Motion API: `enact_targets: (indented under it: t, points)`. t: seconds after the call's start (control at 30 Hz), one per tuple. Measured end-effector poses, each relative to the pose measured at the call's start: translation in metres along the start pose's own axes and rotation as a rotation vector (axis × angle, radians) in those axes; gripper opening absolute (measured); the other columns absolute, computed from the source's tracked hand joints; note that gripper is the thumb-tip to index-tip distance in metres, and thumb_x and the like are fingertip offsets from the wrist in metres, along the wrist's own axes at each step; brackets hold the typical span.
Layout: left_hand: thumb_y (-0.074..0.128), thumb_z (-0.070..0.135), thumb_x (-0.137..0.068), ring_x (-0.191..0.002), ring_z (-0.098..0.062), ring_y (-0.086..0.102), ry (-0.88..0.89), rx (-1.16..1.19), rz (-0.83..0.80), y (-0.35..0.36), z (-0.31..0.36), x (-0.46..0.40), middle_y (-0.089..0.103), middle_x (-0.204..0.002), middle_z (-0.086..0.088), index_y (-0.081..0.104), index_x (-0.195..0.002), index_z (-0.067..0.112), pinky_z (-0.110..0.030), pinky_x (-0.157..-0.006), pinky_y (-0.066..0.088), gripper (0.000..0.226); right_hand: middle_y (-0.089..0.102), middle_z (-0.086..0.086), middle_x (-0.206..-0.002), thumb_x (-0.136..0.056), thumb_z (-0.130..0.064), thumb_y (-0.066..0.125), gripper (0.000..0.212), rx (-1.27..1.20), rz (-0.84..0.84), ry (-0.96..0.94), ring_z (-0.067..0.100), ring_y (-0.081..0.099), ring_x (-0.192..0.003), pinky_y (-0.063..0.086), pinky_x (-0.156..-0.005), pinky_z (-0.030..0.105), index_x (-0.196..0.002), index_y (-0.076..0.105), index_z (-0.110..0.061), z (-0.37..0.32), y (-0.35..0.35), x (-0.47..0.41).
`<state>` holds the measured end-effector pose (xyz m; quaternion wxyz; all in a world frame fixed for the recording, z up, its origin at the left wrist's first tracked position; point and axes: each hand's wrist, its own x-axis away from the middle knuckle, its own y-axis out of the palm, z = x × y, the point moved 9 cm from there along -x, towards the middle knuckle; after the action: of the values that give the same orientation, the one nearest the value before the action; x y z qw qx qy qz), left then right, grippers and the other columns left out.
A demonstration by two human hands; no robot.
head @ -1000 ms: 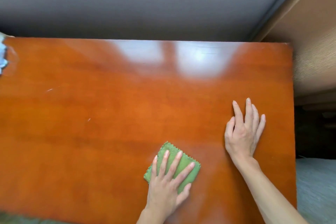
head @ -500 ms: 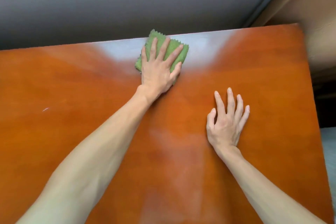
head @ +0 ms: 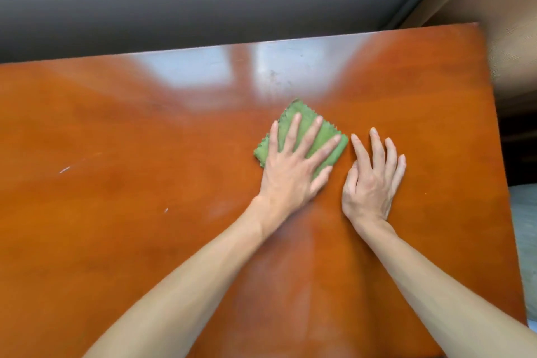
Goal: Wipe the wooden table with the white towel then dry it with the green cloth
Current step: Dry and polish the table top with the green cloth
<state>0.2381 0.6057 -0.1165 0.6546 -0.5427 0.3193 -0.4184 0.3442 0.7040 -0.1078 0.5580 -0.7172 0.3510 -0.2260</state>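
Both forearms bare, no sleeves/rings; nails short, unpainted.

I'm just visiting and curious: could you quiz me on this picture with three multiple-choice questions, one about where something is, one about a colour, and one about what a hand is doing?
1. Where is the cloth?
A. Under the left hand
B. Under the right hand
C. Hanging off the table edge

2. What colour is the cloth?
A. White
B. Green
C. Blue

3. How does the right hand lie?
A. Curled in a fist
B. Pinching the cloth
C. Flat on the bare wood, fingers straight

Answers:
1 A, the left hand's spread fingers press down on the cloth.
2 B, it is plainly green against the orange-brown wood.
3 C, it rests beside the cloth without touching it.
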Motion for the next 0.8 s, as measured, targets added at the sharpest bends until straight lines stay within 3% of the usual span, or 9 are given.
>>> enact_targets:
  t: [0.27, 0.37, 0.5, 0.63, 0.8]
  points:
    - [0.044, 0.061, -0.097, -0.154, -0.036, 0.017, 0.182, -0.070, -0.160, 0.028, 0.084, 0.175, 0.024, -0.167, -0.001, 0.023, -0.158, 0.043, -0.064, -0.117, 0.016, 0.066, 0.036, 0.002, -0.160, -0.094, -0.018, 0.040, 0.053, -0.008, 0.024, 0.003, 0.031, 0.028, -0.148, 0.012, -0.123, 0.055, -0.145, 0.049, -0.028, -0.001, -0.002, 0.001]
    - [0.043, 0.063, -0.096, -0.153, -0.032, 0.020, 0.234, -0.083, -0.177, 0.030, 0.082, 0.198, 0.026, -0.166, 0.003, 0.026, -0.156, 0.045, -0.061, -0.118, 0.016, 0.065, 0.036, 0.002, -0.160, -0.096, -0.018, 0.040, 0.052, -0.014, 0.017, 0.004, 0.031, 0.027, -0.148, 0.012, -0.123, 0.055, -0.146, 0.049, -0.027, -0.001, -0.001, 0.001]
    - [0.052, 0.057, -0.089, -0.151, -0.035, 0.024, -0.033, 0.017, -0.069, 0.011, 0.002, 0.153, 0.034, -0.162, 0.000, 0.041, -0.150, 0.045, -0.064, -0.117, 0.021, 0.063, 0.035, 0.003, -0.160, -0.095, -0.019, 0.040, 0.052, -0.014, 0.009, 0.011, 0.031, 0.026, -0.149, 0.012, -0.123, 0.055, -0.147, 0.047, -0.028, -0.001, -0.001, 0.001]
    - [0.046, 0.053, -0.093, -0.149, -0.041, 0.027, -0.276, -0.010, 0.004, -0.013, -0.098, 0.066, 0.036, -0.162, -0.005, 0.043, -0.150, 0.041, -0.065, -0.118, 0.018, 0.058, 0.034, 0.003, -0.161, -0.096, -0.019, 0.041, 0.053, -0.004, 0.008, 0.002, 0.031, 0.026, -0.149, 0.012, -0.123, 0.055, -0.147, 0.046, -0.028, 0.000, 0.001, 0.001]
    - [0.026, 0.059, -0.099, -0.154, -0.039, 0.009, -0.424, 0.006, -0.030, -0.036, -0.170, -0.042, 0.015, -0.169, -0.003, 0.025, -0.157, 0.044, -0.064, -0.119, 0.008, 0.060, 0.034, 0.003, -0.161, -0.096, -0.020, 0.042, 0.052, 0.001, 0.008, 0.009, 0.031, 0.027, -0.149, 0.012, -0.123, 0.055, -0.147, 0.045, -0.029, 0.001, 0.001, 0.001]
